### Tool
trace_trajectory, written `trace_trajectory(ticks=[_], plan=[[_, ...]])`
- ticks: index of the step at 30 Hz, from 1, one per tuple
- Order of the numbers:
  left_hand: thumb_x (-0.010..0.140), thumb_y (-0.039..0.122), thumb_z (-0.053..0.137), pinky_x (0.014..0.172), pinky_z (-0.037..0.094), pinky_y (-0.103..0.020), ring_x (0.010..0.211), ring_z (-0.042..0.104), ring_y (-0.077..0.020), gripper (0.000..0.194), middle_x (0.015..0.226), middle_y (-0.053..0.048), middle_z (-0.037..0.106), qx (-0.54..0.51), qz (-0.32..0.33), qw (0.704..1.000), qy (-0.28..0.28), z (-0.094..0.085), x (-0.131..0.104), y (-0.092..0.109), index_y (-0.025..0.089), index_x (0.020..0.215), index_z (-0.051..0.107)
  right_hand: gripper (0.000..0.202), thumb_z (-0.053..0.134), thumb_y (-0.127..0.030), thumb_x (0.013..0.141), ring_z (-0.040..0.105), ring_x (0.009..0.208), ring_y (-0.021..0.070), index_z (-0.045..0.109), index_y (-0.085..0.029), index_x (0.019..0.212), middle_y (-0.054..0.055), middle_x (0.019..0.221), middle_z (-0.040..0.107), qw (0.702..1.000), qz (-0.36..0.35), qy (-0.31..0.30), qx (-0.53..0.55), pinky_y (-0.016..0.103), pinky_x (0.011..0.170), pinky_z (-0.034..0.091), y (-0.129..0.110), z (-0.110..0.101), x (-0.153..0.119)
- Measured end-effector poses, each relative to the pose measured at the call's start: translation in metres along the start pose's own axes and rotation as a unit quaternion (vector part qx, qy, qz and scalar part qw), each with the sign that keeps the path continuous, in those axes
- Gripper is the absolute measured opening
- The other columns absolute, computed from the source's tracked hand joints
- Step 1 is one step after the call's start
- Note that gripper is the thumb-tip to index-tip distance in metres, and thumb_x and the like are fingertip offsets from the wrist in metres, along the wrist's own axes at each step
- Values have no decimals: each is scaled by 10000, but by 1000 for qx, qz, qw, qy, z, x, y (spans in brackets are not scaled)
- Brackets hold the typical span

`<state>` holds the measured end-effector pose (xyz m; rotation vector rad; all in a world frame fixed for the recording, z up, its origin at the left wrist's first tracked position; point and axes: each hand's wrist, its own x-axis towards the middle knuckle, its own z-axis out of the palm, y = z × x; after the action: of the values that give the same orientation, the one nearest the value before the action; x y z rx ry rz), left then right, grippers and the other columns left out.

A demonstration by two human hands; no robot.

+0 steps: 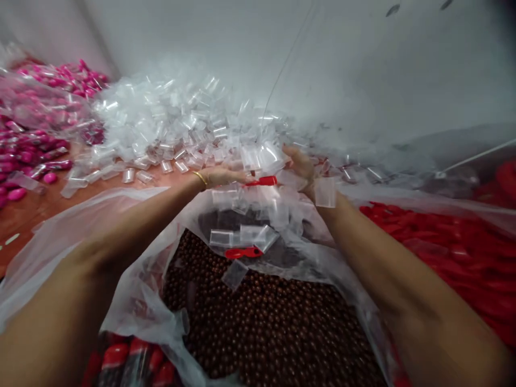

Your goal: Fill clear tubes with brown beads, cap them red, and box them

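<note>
Both my hands reach out over the far edge of a plastic-lined container, with clear plastic tubes [258, 156] between them. My left hand [226, 175], a gold bangle at its wrist, stretches flat with its fingertips against the tubes and a red cap piece [263, 181]. Facing it, my right hand [301, 165] is open, thumb raised; tubes hide part of its fingers. One clear tube [324, 192] lies against my right wrist. Below, loose tubes and a second red cap piece [244, 252] are on or above many small brown balls [266, 322].
A heap of clear tubes [169, 118] lies against the pale wall [342, 70]. Pink capped pieces [32, 145] are piled at left on an orange surface [157, 174]. Red pieces [439, 247] fill the right side. Red-capped tubes [133, 357] stand at lower left beside the plastic liner [141, 301].
</note>
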<state>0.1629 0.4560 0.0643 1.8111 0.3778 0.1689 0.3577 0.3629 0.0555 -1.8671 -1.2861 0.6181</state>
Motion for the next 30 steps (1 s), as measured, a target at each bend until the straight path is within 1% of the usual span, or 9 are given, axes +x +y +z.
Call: trace_trajectory(ticks=[3,5,9,12,15,19,22,26,30], plan=[[686,416,666,891,439,-346,1007,578,-211,502,1048,-68,639,99,49,994,-7,15,-33,10,143,1099,584,606,196,-466,934,645,719,174,616,-65,1106,110,911,688,984,-7,-132,117,294,620,480,-22,-7,-25],[685,451,650,891,424,-335,995,572,-211,504,1040,-61,636,191,86,978,-9,29,-53,15,147,1083,592,498,398,-504,869,643,716,200,647,-130,1083,69,880,694,981,-62,-162,88,317,619,503,-28,-7,-50],[711,451,606,934,367,-370,953,568,-226,447,972,-71,640,425,100,900,8,63,-94,16,161,1051,602,518,633,-507,719,603,981,250,638,-184,1123,50,1067,663,965,-194,-144,-105,362,842,476,-23,11,-111],[670,437,635,1001,283,-454,1041,523,-276,484,1078,-110,604,557,88,825,34,93,-133,7,159,1065,594,551,572,-489,782,564,1050,266,566,-158,1222,99,1150,622,949,-199,-92,-225,381,889,448,-18,29,-157],[651,420,650,1043,213,-506,1180,425,-327,569,1231,-136,518,615,62,785,44,123,-179,-4,172,1153,554,561,485,-466,846,526,1100,272,496,-121,1289,132,1136,616,928,-214,-70,-296,379,935,417,-16,42,-201],[682,415,642,1056,207,-529,1289,314,-359,678,1394,-150,367,614,30,785,72,160,-233,-17,200,1295,448,556,403,-449,885,405,1238,275,439,-128,1337,150,1329,487,891,-253,-66,-371,407,1032,325,-11,54,-249],[820,392,518,1045,262,-506,1312,309,-342,562,1446,-175,289,579,4,802,148,186,-260,-26,174,1326,407,575,428,-416,872,298,1311,320,378,-159,1385,162,1462,307,863,-236,-70,-440,499,1037,286,-6,64,-263],[904,412,369,964,386,-425,1217,435,-286,498,1374,-193,375,539,-31,810,228,218,-280,-35,139,1319,401,593,402,-423,877,196,1348,389,310,-207,1422,141,1510,201,885,-88,-10,-457,603,999,272,-11,78,-249],[819,379,530,907,412,-450,1153,461,-317,460,1267,-153,482,589,-59,786,182,238,-297,-36,186,1235,493,717,453,-508,831,153,1364,410,250,-194,1443,147,1528,134,918,-25,-6,-396,603,1022,237,-23,92,-247]])
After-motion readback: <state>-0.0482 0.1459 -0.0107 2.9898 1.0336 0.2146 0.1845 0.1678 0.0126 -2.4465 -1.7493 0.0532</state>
